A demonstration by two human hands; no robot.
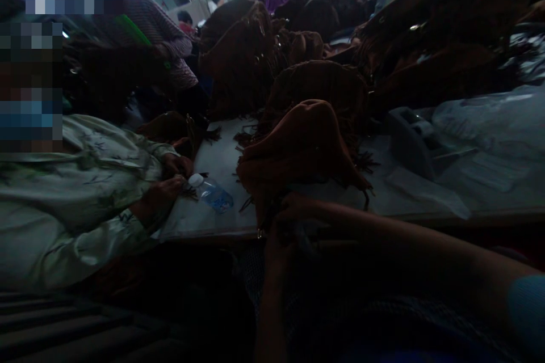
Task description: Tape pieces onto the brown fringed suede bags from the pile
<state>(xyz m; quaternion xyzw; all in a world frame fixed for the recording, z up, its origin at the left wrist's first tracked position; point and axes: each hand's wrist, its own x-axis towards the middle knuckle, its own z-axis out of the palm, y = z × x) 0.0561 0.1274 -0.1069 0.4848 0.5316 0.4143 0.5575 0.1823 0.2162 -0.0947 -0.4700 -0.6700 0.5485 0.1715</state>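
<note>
A brown fringed bag [298, 144] stands on the white table in front of me, its lower part hanging toward the table's near edge. My right hand [298, 207] reaches in from the right and touches the bag's near lower end. Just below it, my left hand [279, 238] is raised against the same dark part of the bag. Both hands are close together, and the fingers of each are lost in shadow. Some clear plastic [309, 238] shows faintly beside them. A small metal piece [259, 233] glints at the bag's bottom corner.
At the left, a person in a green patterned shirt [97, 181] works with both hands near a clear bottle [215, 195]. More brown bags [238, 51] are piled behind. A grey tape dispenser [411, 142] and plastic bags [489, 125] lie on the table [221, 153] at the right.
</note>
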